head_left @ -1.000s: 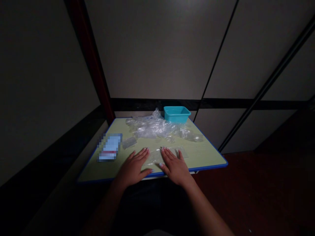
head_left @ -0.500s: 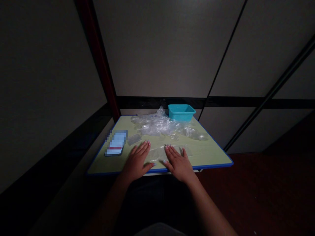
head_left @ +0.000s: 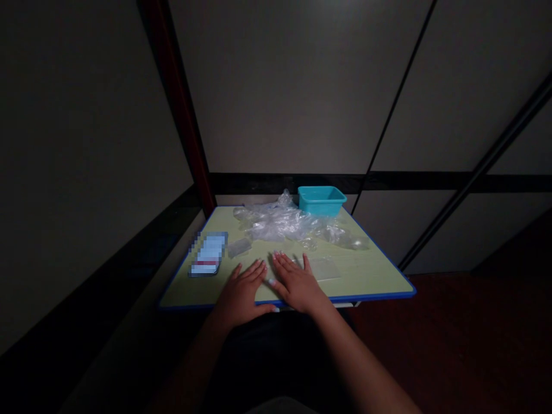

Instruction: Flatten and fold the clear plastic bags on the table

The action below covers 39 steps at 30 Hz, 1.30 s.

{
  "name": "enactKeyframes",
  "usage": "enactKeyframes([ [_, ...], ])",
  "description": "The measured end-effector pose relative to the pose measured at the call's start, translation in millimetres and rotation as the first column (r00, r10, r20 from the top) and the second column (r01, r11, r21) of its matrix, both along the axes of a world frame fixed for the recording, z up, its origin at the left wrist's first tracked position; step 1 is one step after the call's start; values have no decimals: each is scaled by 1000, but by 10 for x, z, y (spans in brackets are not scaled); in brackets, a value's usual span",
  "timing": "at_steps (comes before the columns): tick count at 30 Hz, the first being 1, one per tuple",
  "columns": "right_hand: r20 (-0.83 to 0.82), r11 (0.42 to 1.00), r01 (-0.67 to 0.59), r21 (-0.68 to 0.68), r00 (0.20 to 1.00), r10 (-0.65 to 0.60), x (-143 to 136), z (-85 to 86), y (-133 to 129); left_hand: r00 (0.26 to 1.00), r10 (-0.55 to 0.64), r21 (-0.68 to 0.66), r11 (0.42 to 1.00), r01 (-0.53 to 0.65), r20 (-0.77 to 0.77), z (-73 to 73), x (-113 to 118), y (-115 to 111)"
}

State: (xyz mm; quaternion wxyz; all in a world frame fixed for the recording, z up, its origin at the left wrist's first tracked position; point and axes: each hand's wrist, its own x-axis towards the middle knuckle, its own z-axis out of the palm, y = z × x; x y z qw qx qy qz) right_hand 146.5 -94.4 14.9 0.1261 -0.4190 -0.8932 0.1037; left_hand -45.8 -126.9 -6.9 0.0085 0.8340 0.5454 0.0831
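Note:
My left hand (head_left: 244, 292) lies flat, palm down, at the front edge of the small table, its fingers stretched out and thumb apart. Close beside it, my right hand (head_left: 295, 283) rests with fingers extended on a clear plastic bag (head_left: 325, 268), whose right part shows past the hand. Whatever lies under both palms is hidden. Beyond the hands spreads a crumpled heap of clear plastic bags (head_left: 276, 223). A small folded piece of clear plastic (head_left: 239, 248) sits just past my left fingertips.
A turquoise plastic basket (head_left: 322, 201) stands at the back right of the table (head_left: 366, 276), which has a blue edge. On the left lies a phone (head_left: 209, 254) with a lit, blurred screen. A panelled wall (head_left: 280, 103) rises behind the table.
My right hand has slid left across the plastic bag, close to my left hand, uncovering the bag's right part. My left hand has stayed nearly in place. The view has shifted slightly.

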Motion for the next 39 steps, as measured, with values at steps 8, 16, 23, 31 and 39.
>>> enactKeyframes([
  [8, 2, 998, -49, -39, 999, 49, -104, -115, 26, 1000, -10, 6, 1000, 10, -18, 5, -1, -29],
  [16, 6, 998, -56, -38, 998, 56, -84, -128, 28, 1000, -7, -3, 1000, 7, -22, -34, -9, -32],
  [23, 19, 998, -57, -25, 998, 57, -90, -143, 36, 1000, 5, 24, 1000, -4, -9, -28, 12, -26],
  [31, -4, 995, -62, -79, 998, 62, -93, -91, 26, 987, 159, 45, 987, -157, -30, -76, -46, -88],
  [39, -392, 978, -79, -193, 920, -3, 87, -167, 160, 999, 43, -16, 999, -43, -3, 67, 223, -106],
])
